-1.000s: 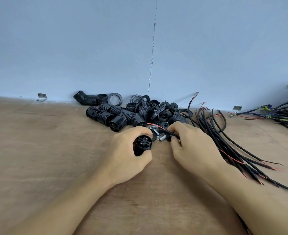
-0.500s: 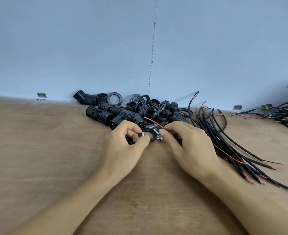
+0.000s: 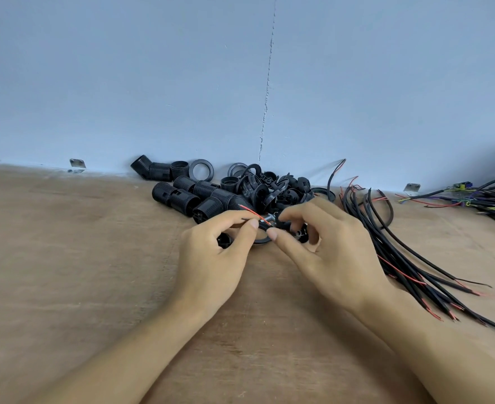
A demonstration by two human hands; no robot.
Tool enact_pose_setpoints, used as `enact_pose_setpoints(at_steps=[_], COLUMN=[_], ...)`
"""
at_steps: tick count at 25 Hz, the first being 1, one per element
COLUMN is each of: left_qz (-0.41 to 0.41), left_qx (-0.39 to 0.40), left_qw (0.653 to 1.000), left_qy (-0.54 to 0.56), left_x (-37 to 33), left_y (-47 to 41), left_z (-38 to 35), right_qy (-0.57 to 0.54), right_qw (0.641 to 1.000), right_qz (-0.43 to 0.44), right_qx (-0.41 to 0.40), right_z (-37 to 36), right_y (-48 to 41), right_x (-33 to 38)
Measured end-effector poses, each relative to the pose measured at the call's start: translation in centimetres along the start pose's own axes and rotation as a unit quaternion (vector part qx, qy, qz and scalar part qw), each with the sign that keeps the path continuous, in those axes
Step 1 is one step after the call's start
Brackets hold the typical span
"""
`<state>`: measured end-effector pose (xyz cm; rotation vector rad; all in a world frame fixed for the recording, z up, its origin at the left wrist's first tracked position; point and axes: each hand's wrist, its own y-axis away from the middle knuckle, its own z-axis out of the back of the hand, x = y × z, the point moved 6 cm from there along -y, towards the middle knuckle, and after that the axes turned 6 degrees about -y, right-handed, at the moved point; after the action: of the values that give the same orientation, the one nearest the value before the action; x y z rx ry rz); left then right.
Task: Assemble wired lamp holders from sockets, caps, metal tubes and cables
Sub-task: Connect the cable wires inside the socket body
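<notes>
Wooden surface (image 3: 65,272) by a pale blue wall (image 3: 124,83), two hands meeting.
Sockets (image 3: 182,196) heaped behind; left hand (image 3: 211,258) grips a socket (image 3: 224,241), thumb on a black ring (image 3: 262,239); right hand (image 3: 328,252) pinches a cap (image 3: 277,222) beside the metal tube (image 3: 266,220); cables (image 3: 409,255) fan rightward.

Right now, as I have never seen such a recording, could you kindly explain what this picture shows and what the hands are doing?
There is no machine here, only a person's bare hands, filmed by a camera worn on the head that looks down at a wooden table. The left hand and right hand together pinch a short metal tube with thin wire ends, just above a black ring. Behind them lies a pile of black sockets. To the right is a bundle of black cables.
</notes>
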<state>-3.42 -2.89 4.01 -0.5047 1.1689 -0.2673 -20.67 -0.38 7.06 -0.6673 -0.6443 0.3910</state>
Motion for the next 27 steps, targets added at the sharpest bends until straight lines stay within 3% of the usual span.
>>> enact_pose_setpoints(at_steps=[3,7,12,17,23,27], left_qz=[0.01,-0.003,-0.045,-0.062,0.034,0.023], left_qx=[0.003,0.041,0.054,0.056,0.168,0.19], left_qw=[1.0,0.999,0.997,0.996,0.982,0.977], left_qy=[0.006,0.022,0.019,0.015,-0.085,-0.095], left_x=[0.2,0.0,-0.9,-1.0,0.7,1.1], left_y=[-0.1,-0.1,0.2,0.4,0.8,1.0], left_z=[0.0,-0.3,-0.5,-0.6,-1.9,-2.3], right_qy=[-0.01,-0.087,-0.173,-0.324,-0.39,-0.41], right_qw=[1.0,0.995,0.977,0.929,0.899,0.89], right_qz=[-0.008,-0.048,-0.083,-0.168,-0.2,-0.2], right_qx=[0.024,-0.003,0.094,0.058,0.012,0.017], right_z=[-0.9,-0.9,-2.2,-2.0,-1.5,-1.5], right_y=[0.3,0.1,0.2,-0.2,-0.5,-0.6], right_x=[0.5,-0.5,-0.6,-1.5,-2.6,-2.6])
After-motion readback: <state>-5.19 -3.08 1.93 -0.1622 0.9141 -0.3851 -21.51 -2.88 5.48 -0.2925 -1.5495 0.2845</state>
